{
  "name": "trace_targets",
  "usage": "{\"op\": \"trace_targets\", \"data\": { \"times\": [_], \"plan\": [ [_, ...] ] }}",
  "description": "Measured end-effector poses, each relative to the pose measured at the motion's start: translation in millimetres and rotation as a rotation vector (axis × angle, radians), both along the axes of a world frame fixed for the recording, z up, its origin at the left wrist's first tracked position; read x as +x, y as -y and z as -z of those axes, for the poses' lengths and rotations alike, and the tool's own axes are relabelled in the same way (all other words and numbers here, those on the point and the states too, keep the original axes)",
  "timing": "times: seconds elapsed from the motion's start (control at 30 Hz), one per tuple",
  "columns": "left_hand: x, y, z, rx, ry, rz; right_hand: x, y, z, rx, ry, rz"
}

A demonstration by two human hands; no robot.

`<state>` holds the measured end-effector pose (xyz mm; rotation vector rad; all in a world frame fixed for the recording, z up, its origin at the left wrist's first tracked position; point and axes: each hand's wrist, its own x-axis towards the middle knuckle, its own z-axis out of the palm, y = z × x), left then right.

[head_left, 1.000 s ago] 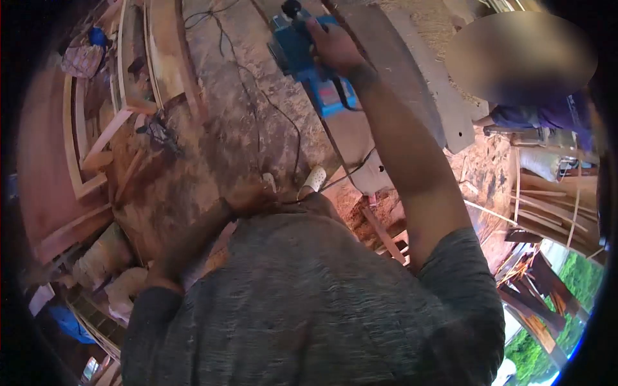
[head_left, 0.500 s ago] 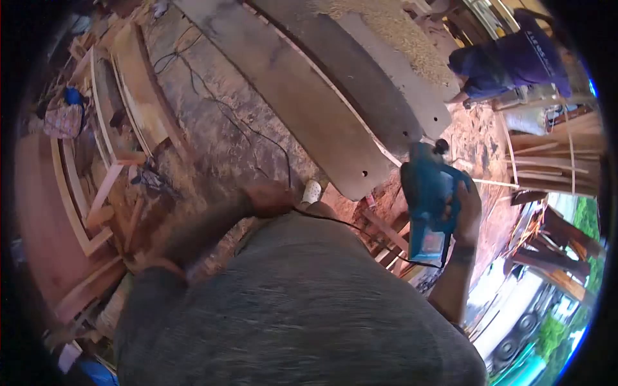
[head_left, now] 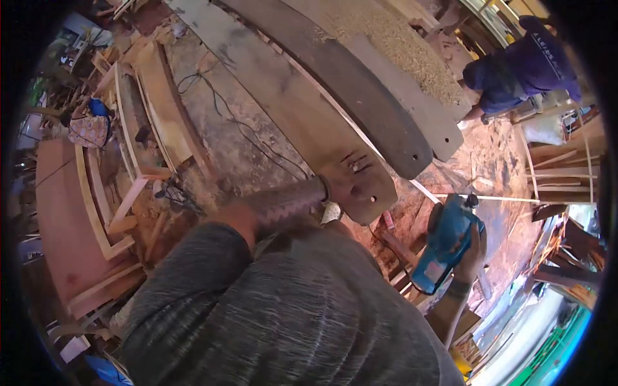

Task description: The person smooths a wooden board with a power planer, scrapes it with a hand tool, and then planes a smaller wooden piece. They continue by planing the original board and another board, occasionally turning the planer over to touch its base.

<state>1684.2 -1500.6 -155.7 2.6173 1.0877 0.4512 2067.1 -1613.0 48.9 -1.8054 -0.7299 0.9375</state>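
My right hand (head_left: 475, 249) grips the handle of a teal electric hand planer (head_left: 446, 241), held off to the right, beyond the near end of the boards. A round black knob tops its front end. My left hand (head_left: 349, 183) reaches across to the near end of a long brown board (head_left: 283, 96), which has a small hole by its rounded tip. Its fingers seem stretched out over the wood, though they blend with the board's colour. A black cable (head_left: 257, 145) trails over the ground and passes out of sight near my left forearm.
Beside this board lie a darker plank (head_left: 367, 106) and a third one (head_left: 418, 83) under wood shavings (head_left: 399, 45). Wooden frames (head_left: 122, 167) stand at left. A person in dark blue (head_left: 521, 67) bends at the upper right, near stacked timber (head_left: 566, 167).
My left hand has moved from the cable at my waist forward onto the board's end. The planer has shifted right and down and tilted, still in my right hand. The view has turned slightly.
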Motion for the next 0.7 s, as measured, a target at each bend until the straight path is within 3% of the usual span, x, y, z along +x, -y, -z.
{"op": "trace_targets", "data": {
  "times": [0.33,0.43,0.47,0.53,0.57,0.63,0.7],
  "plan": [
    [-106,-95,-14,-0.014,-0.212,-0.142,-67,8,-29,0.045,-0.198,0.199],
    [-148,-131,8,-0.028,-0.149,-0.102,-97,19,-43,0.059,-0.177,0.245],
    [-156,-139,-27,-0.150,-0.303,-0.129,-106,23,-47,0.064,-0.188,0.272],
    [-186,-161,-28,-0.083,-0.360,-0.145,-122,35,-53,0.070,-0.213,0.343],
    [-207,-175,8,0.096,-0.248,-0.136,-128,43,-55,0.047,-0.221,0.370],
    [-236,-192,5,0.107,-0.150,-0.171,-146,57,-57,0.056,-0.222,0.432],
    [-259,-206,-17,0.030,-0.276,-0.185,-158,78,-56,0.066,-0.265,0.463]
  ]
}}
